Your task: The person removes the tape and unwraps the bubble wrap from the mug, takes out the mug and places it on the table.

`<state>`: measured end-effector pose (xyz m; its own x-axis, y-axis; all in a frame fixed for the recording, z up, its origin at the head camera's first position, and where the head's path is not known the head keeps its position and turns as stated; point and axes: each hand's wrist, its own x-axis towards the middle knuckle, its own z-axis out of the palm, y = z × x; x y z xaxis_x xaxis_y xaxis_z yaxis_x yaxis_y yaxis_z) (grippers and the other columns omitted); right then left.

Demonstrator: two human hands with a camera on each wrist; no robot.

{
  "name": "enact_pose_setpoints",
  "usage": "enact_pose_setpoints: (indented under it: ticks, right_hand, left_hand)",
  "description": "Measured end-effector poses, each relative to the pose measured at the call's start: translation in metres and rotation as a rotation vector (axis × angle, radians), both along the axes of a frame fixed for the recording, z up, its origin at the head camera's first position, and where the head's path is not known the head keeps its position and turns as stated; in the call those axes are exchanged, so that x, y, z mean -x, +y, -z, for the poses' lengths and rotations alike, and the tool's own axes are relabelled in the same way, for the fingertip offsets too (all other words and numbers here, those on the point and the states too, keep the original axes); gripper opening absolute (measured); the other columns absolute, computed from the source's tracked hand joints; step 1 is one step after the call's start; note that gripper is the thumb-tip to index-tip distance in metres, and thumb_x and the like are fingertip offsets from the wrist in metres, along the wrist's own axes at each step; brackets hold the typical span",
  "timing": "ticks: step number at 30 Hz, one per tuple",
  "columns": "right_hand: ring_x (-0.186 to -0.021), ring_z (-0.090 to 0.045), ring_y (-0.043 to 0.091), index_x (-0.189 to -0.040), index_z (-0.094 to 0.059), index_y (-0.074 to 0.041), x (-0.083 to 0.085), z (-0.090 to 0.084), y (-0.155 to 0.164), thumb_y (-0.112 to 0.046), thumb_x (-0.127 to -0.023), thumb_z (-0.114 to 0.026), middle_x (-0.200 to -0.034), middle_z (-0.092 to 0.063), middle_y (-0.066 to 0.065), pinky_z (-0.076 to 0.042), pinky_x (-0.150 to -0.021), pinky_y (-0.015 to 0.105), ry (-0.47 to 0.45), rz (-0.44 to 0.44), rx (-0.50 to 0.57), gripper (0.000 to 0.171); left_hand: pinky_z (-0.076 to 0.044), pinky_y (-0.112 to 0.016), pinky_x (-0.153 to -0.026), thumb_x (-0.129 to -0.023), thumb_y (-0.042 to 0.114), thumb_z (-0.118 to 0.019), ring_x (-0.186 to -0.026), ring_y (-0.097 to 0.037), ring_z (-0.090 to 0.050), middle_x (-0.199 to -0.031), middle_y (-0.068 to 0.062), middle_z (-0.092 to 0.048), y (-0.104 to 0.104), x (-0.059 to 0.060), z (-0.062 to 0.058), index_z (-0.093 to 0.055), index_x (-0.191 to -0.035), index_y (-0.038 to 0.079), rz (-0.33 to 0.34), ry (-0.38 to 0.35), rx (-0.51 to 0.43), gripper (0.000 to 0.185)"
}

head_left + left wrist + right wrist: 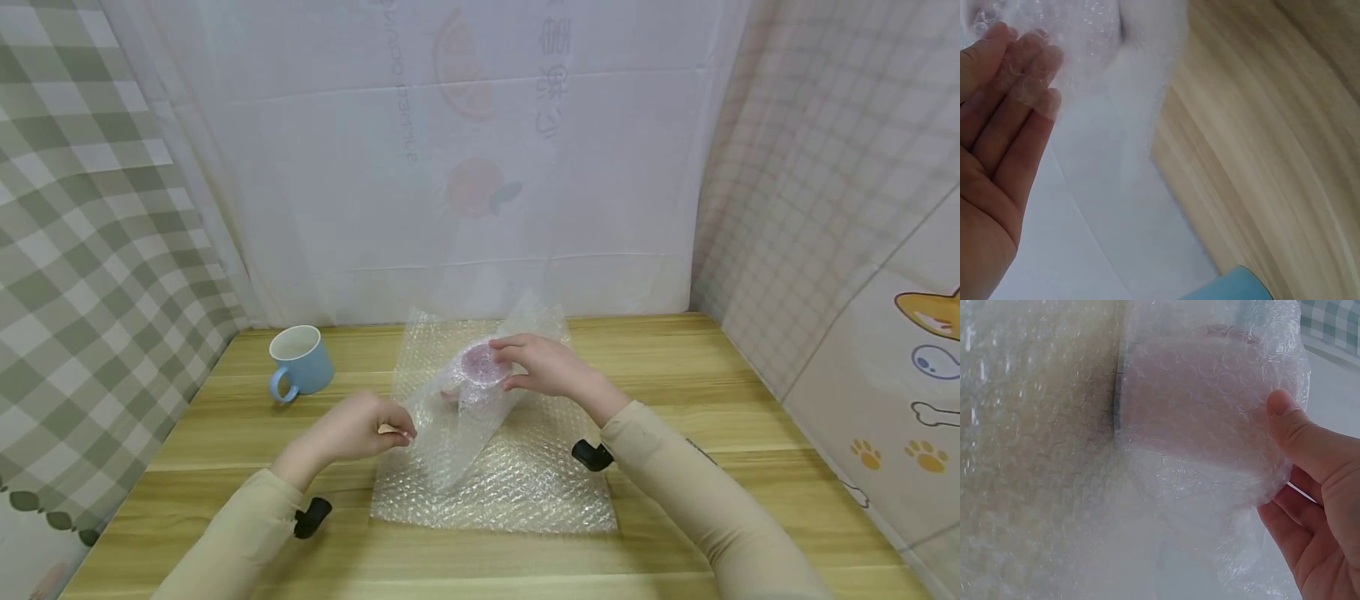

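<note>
A pink mug stands on a sheet of bubble wrap, partly covered by folds of the same sheet. In the right wrist view the pink mug shows blurred through the bubbles, its handle at the upper side. My right hand grips the mug near its rim through the wrap, thumb on one side and fingers on the other. To the left, my left hand pinches a corner of the wrap between thumb and fingers; the left hand shows its fingertips behind the clear film.
A light blue mug stands at the back left of the wooden table, its handle toward the front. A white curtain hangs behind the table. Checked cloth hangs on the left, with patterned cloth on the right.
</note>
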<state>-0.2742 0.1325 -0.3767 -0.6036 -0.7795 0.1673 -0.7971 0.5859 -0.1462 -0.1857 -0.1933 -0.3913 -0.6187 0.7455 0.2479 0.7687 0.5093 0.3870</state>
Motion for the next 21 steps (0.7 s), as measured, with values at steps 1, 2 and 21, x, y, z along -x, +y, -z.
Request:
enact_pose_setpoints:
  ticks: [1,2,21]
  right_hand:
    - [-0.129,-0.05,0.033,-0.12,-0.066,-0.003,0.0,0.0,0.0,-0.028,-0.084,-0.078,-0.144,-0.052,0.013,-0.039,-0.109,0.045,-0.003,0.001,0.001,0.045]
    - [-0.129,-0.05,0.033,-0.121,-0.066,-0.003,0.0,0.001,0.0,-0.028,-0.084,-0.078,-0.144,-0.052,0.013,-0.039,-0.109,0.045,-0.005,0.002,0.002,0.046]
    - [-0.13,-0.05,0.032,-0.122,-0.066,-0.002,0.0,0.002,0.0,-0.027,-0.085,-0.077,-0.146,-0.05,0.011,-0.038,-0.11,0.044,-0.02,0.006,0.01,0.046]
  left_hand:
    - [-0.055,-0.026,-0.07,-0.083,0.006,-0.078,-0.079,-0.004,-0.066,-0.085,0.006,-0.073,0.0,-0.001,0.001,-0.076,-0.088,0.011,-0.002,0.001,0.017,0.007]
    - [-0.055,-0.026,-0.07,-0.083,0.006,-0.079,-0.079,-0.004,-0.066,-0.085,0.007,-0.073,-0.001,-0.001,0.002,-0.076,-0.088,0.011,-0.007,-0.001,0.031,0.007]
    - [-0.056,-0.029,-0.072,-0.082,0.014,-0.079,-0.079,-0.008,-0.067,-0.086,0.007,-0.073,0.003,-0.002,0.013,-0.076,-0.088,0.013,-0.043,0.018,0.18,0.007]
